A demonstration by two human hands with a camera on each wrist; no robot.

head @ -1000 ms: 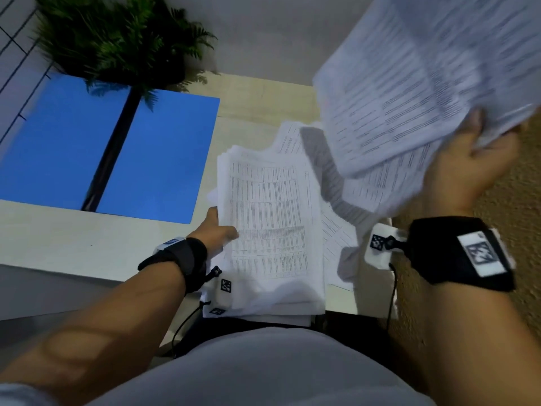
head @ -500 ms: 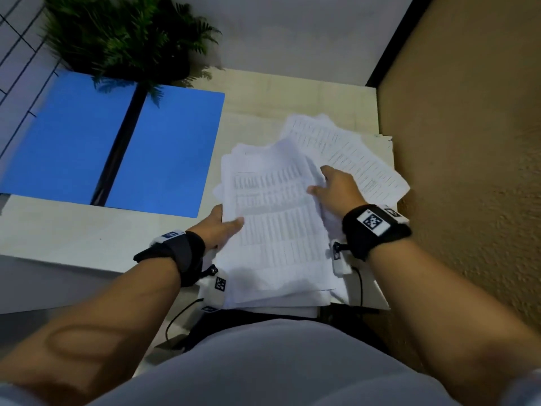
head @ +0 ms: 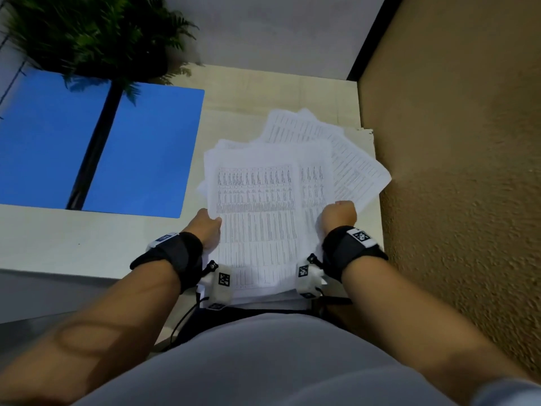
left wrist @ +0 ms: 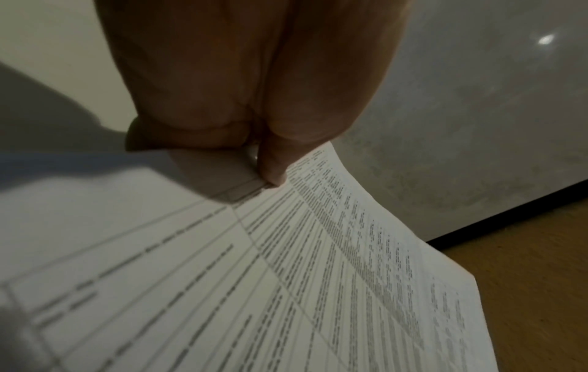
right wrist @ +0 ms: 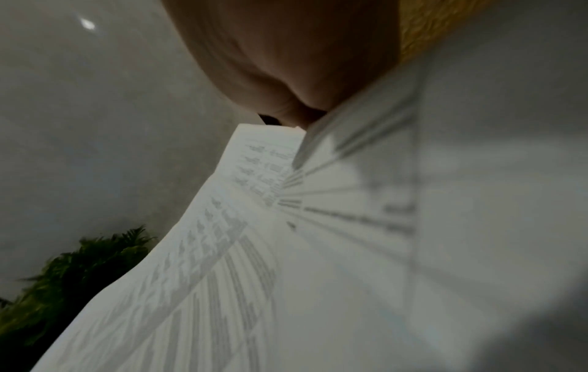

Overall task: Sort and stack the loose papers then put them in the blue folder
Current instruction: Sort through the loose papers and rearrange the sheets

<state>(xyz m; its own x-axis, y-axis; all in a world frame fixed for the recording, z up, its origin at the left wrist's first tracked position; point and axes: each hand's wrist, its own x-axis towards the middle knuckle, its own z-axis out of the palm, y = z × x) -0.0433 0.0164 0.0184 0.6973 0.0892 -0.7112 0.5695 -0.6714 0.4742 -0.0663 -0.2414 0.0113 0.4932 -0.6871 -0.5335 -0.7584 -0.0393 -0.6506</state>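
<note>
The pale tabletop (head: pixel 96 244) fills the middle of the head view. On it, at the left of the frame, the blue folder (head: pixel 146 153) lies open and flat, a dark spine between its two glossy leaves. At centre sits the stack of papers (head: pixel 257 218), white sheets printed with dense tables, edges uneven; a few loose sheets (head: pixel 354 168) fan out toward the upper right. The left hand (head: pixel 206 228) pinches the stack's left edge, thumb on top. The right hand (head: pixel 339 215) grips the right edge, fingers curled around the sheets.
</note>
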